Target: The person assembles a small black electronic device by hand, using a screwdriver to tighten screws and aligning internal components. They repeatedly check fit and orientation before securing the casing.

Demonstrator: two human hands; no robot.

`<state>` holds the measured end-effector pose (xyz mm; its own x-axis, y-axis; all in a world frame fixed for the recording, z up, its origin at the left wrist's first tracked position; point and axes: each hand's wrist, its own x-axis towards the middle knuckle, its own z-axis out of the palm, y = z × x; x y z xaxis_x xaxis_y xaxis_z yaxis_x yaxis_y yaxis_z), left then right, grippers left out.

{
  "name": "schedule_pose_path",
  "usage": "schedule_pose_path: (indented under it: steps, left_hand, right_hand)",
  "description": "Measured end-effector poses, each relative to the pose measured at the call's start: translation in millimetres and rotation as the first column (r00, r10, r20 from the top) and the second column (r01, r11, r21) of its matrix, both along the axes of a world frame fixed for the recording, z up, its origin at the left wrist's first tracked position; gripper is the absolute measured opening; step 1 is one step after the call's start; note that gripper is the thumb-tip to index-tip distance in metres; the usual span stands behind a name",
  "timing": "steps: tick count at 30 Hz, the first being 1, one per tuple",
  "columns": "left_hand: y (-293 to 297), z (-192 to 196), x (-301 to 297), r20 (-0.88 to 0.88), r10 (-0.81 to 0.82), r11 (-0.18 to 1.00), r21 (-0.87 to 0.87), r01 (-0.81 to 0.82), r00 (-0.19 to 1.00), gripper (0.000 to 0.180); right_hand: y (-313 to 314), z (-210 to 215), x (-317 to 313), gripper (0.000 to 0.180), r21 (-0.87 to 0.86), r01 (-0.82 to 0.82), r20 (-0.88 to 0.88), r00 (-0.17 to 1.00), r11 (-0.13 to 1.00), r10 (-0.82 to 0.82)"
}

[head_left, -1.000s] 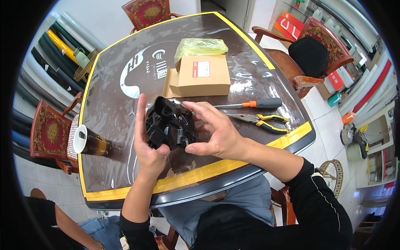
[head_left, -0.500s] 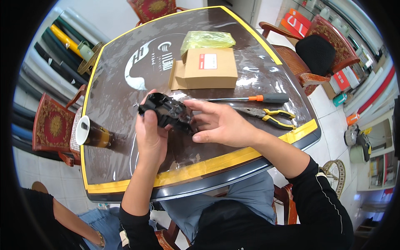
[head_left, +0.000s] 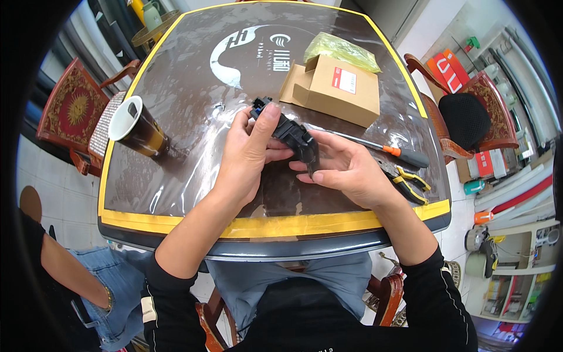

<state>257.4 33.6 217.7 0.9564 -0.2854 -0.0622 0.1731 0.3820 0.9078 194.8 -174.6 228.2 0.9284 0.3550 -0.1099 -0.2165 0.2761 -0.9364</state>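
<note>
The black plastic part [head_left: 287, 132] sits just above the middle of the worktop [head_left: 193, 176], held up off the surface between both hands, and its long axis runs on a slant from about ten o'clock, where a small blue-tipped end shows, down to about four o'clock, where a narrow end pokes out. The left hand [head_left: 249, 155] comes at it from seven o'clock and covers its upper end: the thumb lies pressed along the top of the part and the other fingers curl under it, so this hand is clamped on the ten o'clock half. The right hand [head_left: 346, 170] comes in from four o'clock and closes its fingers on the lower, narrow end, with the fingertips meeting the part just past where the left fingers stop. Both hands touch the part and neither is nearer; they simply share it end for end along that slant. At about one o'clock from the part lies a cardboard box [head_left: 334, 88] with a yellow-green bag [head_left: 340, 50] behind it. A screwdriver [head_left: 387, 151] and a pair of pliers [head_left: 407, 179] lie at three o'clock, just beyond the right hand, and a paper cup [head_left: 138, 126] stands well apart at nine o'clock.
</note>
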Motion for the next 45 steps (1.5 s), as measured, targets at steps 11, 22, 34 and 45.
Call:
schedule_pose_path:
  steps: [11, 22, 34, 45]
  left_hand:
    - [2.0, 2.4, -0.7, -0.036, -0.014, 1.000, 0.003, 0.014, 0.999, 0.076]
    - [3.6, 1.5, -0.5, -0.011, -0.023, 1.000, 0.009, 0.023, 1.000, 0.083]
    - [4.2, 0.6, 0.9, 0.005, 0.002, 0.999, -0.052, -0.001, 1.000, 0.087]
    - [2.3, 0.8, 0.4, -0.013, 0.007, 0.998, -0.058, -0.008, 1.000, 0.067]
  right_hand:
    - [1.2, -3.1, 1.8, 0.083, 0.021, -0.021, -0.019, 1.000, 1.000, 0.022]
    - [0.8, -0.9, -0.6, 0.072, 0.013, -0.001, 0.021, 1.000, 1.000, 0.001]
    - [0.1, -1.5, -0.1, 0.070, 0.030, 0.020, 0.034, 0.999, 0.999, -0.021]
    - [-0.3, 0.8, -0.3, 0.073, 0.017, 0.035, 0.037, 0.999, 0.999, -0.036]
